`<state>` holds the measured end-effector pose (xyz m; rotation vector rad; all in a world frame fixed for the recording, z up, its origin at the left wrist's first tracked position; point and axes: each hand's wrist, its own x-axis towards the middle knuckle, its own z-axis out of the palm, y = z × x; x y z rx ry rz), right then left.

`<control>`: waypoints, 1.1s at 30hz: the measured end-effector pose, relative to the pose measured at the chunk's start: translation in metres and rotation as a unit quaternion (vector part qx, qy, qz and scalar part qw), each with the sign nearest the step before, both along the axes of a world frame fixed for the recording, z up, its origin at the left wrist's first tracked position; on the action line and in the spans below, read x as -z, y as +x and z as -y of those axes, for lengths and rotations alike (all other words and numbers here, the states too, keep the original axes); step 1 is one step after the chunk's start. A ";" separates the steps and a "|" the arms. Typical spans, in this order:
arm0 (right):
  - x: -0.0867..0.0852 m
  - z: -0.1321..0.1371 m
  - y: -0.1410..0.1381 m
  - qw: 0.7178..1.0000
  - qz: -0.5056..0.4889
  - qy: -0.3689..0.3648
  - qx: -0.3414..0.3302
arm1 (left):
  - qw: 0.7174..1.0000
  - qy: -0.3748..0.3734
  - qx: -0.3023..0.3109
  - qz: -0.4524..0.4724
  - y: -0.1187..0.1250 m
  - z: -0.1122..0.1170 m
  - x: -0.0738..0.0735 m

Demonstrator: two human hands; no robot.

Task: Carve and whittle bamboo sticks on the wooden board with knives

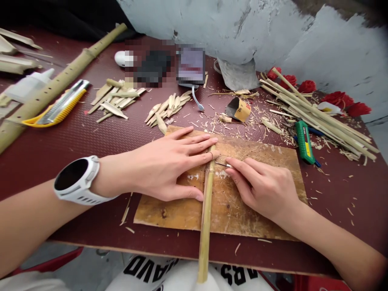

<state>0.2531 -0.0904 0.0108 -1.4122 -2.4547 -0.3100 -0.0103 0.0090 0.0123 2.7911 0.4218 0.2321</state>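
Note:
A long, narrow bamboo stick [206, 218] lies across the worn wooden board [169, 210] and runs past the table's front edge toward my lap. My left hand [160, 169] lies flat with fingers stretched out, pressing over the stick's upper part, its thumb tip beside the stick. On the right, my right hand [263, 182] is closed in a pinch around a slim tool [222, 164] with a thin dark metal tip and a silvery collar. That tip points left, at or very near the stick's side. My fingers hide most of the tool's handle.
A yellow utility knife [60, 107] and a bamboo flute [69, 70] lie left. Cut bamboo pieces [171, 107], a phone [190, 66] and folded sandpaper [239, 109] sit behind the board. Green-handled cutter [304, 141], bamboo strips [321, 115] and red roses [339, 101] are right.

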 end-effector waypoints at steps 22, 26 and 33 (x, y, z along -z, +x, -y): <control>0.000 -0.005 0.003 0.884 -0.460 -0.086 0.011 | 0.995 -0.057 -0.069 0.041 0.008 0.014 0.006; 0.004 -0.007 0.003 0.864 -0.494 -0.102 0.007 | 0.996 -0.054 -0.054 0.038 0.008 0.015 0.004; 0.011 -0.009 0.004 0.870 -0.487 -0.079 -0.024 | 0.981 0.012 -0.127 0.146 0.014 0.029 0.003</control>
